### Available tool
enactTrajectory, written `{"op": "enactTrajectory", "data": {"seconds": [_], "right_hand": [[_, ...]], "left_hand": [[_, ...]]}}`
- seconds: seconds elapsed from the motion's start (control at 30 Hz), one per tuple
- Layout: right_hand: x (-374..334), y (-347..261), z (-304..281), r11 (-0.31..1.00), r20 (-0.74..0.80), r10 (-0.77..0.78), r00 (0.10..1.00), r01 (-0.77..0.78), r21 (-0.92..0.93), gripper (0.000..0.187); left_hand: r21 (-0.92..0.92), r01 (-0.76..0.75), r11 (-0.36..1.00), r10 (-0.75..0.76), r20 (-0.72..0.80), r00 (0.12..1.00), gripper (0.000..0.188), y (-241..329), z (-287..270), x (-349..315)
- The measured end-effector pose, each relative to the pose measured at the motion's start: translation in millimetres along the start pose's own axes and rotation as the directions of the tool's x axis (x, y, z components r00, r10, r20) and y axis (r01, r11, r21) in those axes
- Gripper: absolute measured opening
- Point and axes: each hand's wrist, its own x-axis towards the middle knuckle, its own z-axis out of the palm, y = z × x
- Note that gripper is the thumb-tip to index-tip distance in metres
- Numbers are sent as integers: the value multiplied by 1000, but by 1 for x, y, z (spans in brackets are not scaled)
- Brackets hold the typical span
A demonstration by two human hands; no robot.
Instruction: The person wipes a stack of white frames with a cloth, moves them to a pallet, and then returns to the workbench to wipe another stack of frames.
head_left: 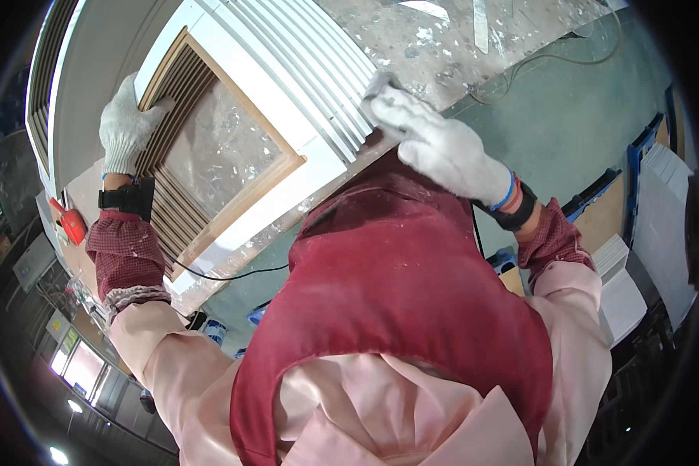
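Observation:
Several white frames (276, 70) with an open middle and bare wood inner edges stand stacked on the work table. My left hand (130, 128), in a white knit glove, grips the left side of the top frame, thumb over its inner edge; some of its fingers are hidden. In a matching glove, my right hand (450, 151) is closed on a small grey sanding pad (382, 82) at the right-hand edges of the stack. The pad is mostly covered by the fingers.
The paint-spattered table (423, 46) holds a flat pale strip (481, 27) at the far side. A red-handled tool (71, 225) lies at the left. A thin cable (233, 277) hangs below the stack. White panels (660, 210) stand at the right.

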Motion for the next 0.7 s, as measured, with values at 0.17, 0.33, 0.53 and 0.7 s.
{"op": "enactTrajectory", "data": {"seconds": [0.17, 0.33, 0.53, 0.7], "right_hand": [[27, -17, 13, 919, -56, -314, 948, 288, -269, 53], [151, -9, -5, 950, -7, -275, 961, 271, -152, 55], [33, -41, 14, 840, 31, -474, 880, 463, -282, 50], [175, -11, 3, 603, -66, -759, 648, 661, -445, 37]], "left_hand": [[44, 2, 999, -2, 12, 1000, 61, -13, 6, 5], [60, 3, 998, -4, 20, 1000, 60, 6, 0, 14], [23, 41, 999, -41, 37, 998, 63, -10, 5, -2], [21, 8, 1000, -9, 36, 999, 63, -1, -3, 7]]}}
